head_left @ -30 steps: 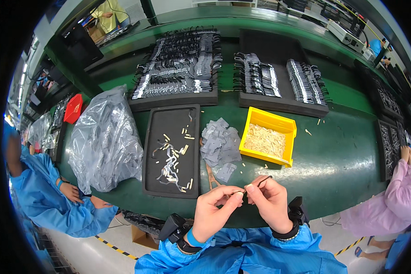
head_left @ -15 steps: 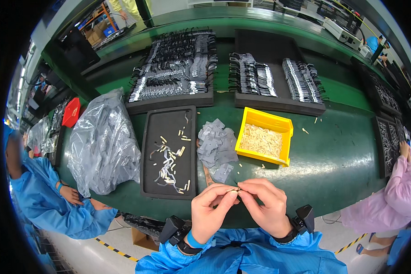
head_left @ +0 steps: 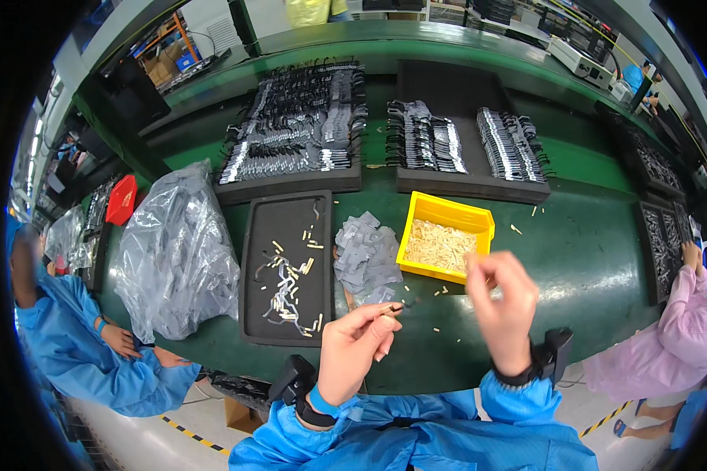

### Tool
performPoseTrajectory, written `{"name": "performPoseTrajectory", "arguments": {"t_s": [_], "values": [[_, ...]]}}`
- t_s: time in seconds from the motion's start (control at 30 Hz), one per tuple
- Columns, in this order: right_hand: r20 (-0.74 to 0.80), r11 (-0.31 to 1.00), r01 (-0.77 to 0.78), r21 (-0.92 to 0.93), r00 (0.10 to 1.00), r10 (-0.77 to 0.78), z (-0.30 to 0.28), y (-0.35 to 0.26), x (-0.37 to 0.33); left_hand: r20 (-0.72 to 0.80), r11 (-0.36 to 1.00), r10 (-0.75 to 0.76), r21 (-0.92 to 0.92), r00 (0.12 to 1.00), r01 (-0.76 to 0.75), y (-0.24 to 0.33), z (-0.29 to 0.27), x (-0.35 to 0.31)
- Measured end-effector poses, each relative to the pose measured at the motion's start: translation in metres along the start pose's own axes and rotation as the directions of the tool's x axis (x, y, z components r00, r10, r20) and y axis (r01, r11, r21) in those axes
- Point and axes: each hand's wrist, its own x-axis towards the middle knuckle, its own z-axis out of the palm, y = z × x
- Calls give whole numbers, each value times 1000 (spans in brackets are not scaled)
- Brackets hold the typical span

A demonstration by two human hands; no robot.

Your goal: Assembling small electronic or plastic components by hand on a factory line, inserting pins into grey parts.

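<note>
My left hand [head_left: 351, 343] is closed, pinching a small tan piece with a dark end [head_left: 392, 310] between thumb and fingertips, above the table's front edge. What that piece is exactly is too small to tell. Just off the near right corner of a yellow bin [head_left: 485, 234] is my right hand [head_left: 504, 302], fingers curled and smeared by motion; anything between its fingertips is hidden. Many small cream-coloured pieces [head_left: 440, 245] fill the bin. A heap of thin grey sheets [head_left: 367, 255] lies left of it. The black tray [head_left: 253, 318] further left holds short wires and loose cream pieces.
A clear plastic bag of grey sheets [head_left: 177, 251] stands left of the tray. Two black foam trays [head_left: 291, 188] [head_left: 475, 187] with rows of wired parts sit at the back. Loose pieces dot the green table [head_left: 573, 259]. Co-workers sit left [head_left: 110, 345] and right [head_left: 652, 337].
My hands have come apart. The right one has moved right and up toward the yellow bin, while the left stays near its place with the small piece. The view has shifted slightly.
</note>
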Motion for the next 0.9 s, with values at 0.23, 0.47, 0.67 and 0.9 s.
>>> {"name": "performPoseTrajectory", "arguments": {"t_s": [0.23, 0.47, 0.67, 0.9], "values": [[110, 899, 114, -422, 991, -74, 6, 42, 19, 90, 962, -178, -194, 980, 192, -10, -1, 3], [131, 989, 100, 112, 985, -115, 6, -11, -17, 39, 975, -138, -172, 990, 143, -7, -3, 1], [199, 979, 147, 141, 964, -174, 18, -18, -35, -1, 995, -58, -80, 998, 57, -10, 4, -3], [262, 971, 204, 121, 937, -230, 19, -15, -32, 96, 689, 333, 654, 938, -312, 6, 4, -3]]}}
